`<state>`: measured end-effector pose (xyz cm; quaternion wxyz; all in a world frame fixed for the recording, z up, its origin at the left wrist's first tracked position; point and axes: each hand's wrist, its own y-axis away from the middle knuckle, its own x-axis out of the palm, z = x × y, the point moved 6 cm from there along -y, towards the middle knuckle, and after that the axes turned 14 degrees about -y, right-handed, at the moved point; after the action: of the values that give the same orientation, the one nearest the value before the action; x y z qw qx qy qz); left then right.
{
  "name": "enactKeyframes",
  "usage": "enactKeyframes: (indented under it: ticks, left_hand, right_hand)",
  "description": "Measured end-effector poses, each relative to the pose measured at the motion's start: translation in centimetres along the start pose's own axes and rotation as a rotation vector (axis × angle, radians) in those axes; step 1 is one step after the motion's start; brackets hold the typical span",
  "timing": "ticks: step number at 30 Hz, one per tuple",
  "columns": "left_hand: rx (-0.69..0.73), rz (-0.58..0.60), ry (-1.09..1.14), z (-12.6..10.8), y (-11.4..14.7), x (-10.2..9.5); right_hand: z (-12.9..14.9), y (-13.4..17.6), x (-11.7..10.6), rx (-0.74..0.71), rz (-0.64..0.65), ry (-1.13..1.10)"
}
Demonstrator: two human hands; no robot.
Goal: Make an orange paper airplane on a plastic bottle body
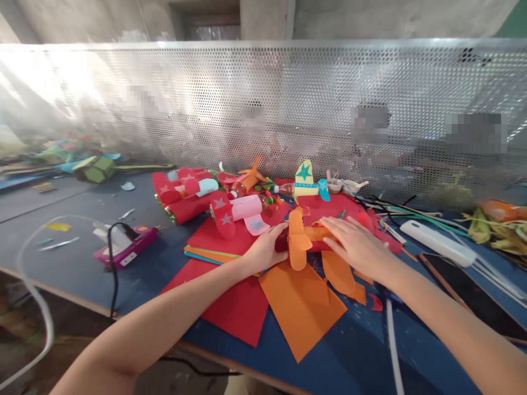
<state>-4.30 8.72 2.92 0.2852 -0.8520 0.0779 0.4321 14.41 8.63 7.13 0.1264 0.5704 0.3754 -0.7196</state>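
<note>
A toy plane (300, 244) with orange wing-like paper pieces lies low over the craft sheets in front of me. My left hand (267, 249) grips its left end, thumb and fingers curled around it. From the right, my right hand (356, 247) holds the orange strip (315, 235) along its body, with fingers on top and thumb at the near side. Below the hands lie an orange sheet (298, 312) and a red sheet (242, 312). Beside them is a cut orange piece (338, 272). My palms hide part of the body.
Finished-looking red bottle planes (185, 197) and a yellow one with a green star (304, 178) stand behind. A purple power strip (127, 247) is at left. At right lie a phone (469, 296) and a white power strip (438, 241). A perforated metal screen (263, 99) bounds the table.
</note>
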Motion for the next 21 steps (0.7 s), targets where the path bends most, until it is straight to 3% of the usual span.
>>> enactKeyframes:
  ticks: [3, 7, 9, 12, 13, 17, 21]
  left_hand:
    - [-0.001, -0.008, 0.031, 0.2, 0.0, 0.2]
    - [-0.002, -0.03, 0.074, 0.6, -0.2, 0.4]
    - [-0.002, -0.037, 0.099, 1.0, -0.4, 0.5]
    - [-0.046, -0.086, 0.088, 1.3, -0.6, -0.1]
    - [-0.06, -0.108, 0.069, 1.2, -0.7, -0.4]
    - [-0.073, -0.267, -0.035, 0.3, -0.8, -2.6]
    - [-0.011, -0.477, -0.331, -1.9, -0.6, -4.9]
  right_hand:
    - [-2.3, 1.7, -1.3, 0.091, -0.088, -0.062]
    - [-6.6, 4.7, -4.8, 0.251, -0.223, -0.107]
    - [-9.0, 6.7, -6.6, 0.435, -0.266, -0.118]
    - [-12.7, 11.1, -8.4, 0.944, -0.23, -0.046]
    - [-13.4, 12.5, -8.8, 1.051, -0.204, -0.011]
    - [-15.5, 16.9, -9.3, 1.207, -0.076, 0.051]
    - [-17.0, 19.6, -8.9, 1.298, 0.057, 0.065]
